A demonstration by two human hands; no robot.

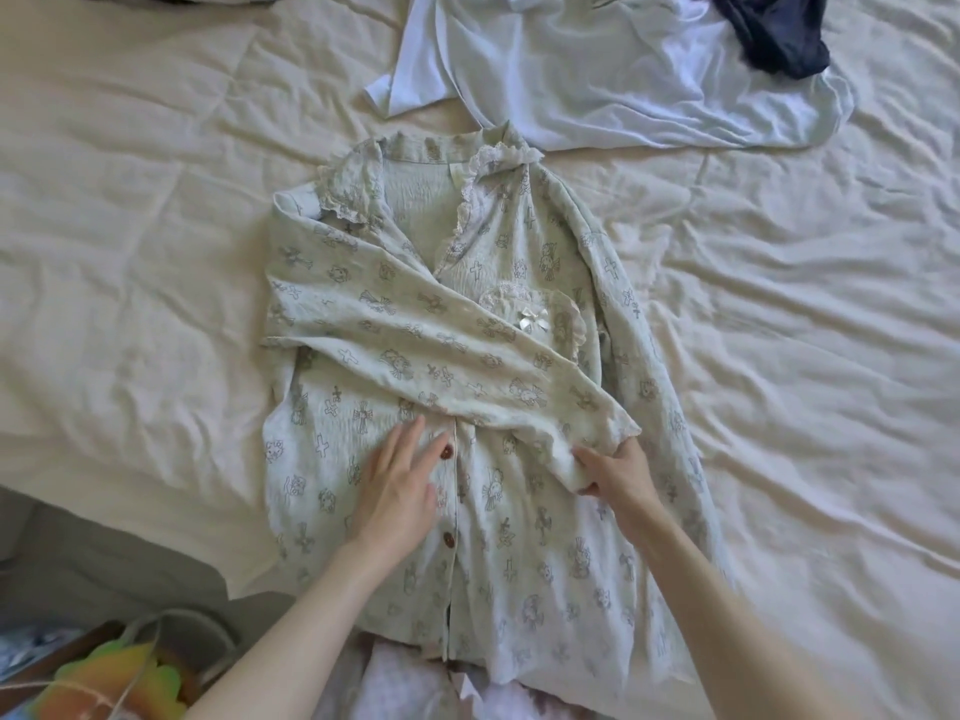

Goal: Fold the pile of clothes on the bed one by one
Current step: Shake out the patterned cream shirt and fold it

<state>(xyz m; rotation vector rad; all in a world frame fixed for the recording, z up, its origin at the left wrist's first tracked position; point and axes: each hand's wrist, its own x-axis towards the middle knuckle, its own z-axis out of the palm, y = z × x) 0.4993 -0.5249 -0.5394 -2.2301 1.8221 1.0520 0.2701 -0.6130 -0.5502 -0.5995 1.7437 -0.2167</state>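
Note:
A pale green pajama shirt (483, 553) with printed crosses, lace collar and brown buttons lies face up on the bed, collar away from me. One long sleeve (441, 350) is folded diagonally across its chest. My right hand (615, 472) pinches that sleeve's cuff end near the shirt's middle. My left hand (402, 485) rests flat on the shirt front beside the button placket, fingers straight. The other sleeve (654, 356) lies along the shirt's right side.
A white garment (597, 80) lies spread at the far side of the cream bedsheet (130, 252), with a dark navy item (774, 28) on its right corner. Pinkish cloth (395, 683) shows below the shirt hem. Colourful clutter (104, 678) sits off the bed's edge, lower left.

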